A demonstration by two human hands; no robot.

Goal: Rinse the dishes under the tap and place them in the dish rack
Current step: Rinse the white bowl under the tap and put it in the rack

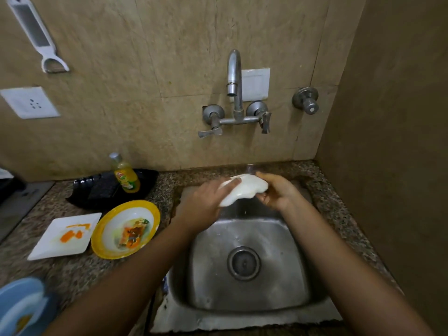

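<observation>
1. A white dish (243, 189) is held over the back of the steel sink (244, 301), at centre frame, directly below the tap spout (232, 89).
2. It is clamped between both hands: the left hand (202, 207) is wrapped on its lower left end, the right hand (278, 191) on its upper right end, so its long axis runs lower left to upper right.
3. Neither hand is nearer; water flow cannot be confirmed.
4. On the counter at left, two soiled dishes are counted: one square white plate (65, 237) and one yellow-rimmed bowl (126, 229). One blue plate (20, 306) is seen at lower left.
5. No dish rack can be identified.
</observation>
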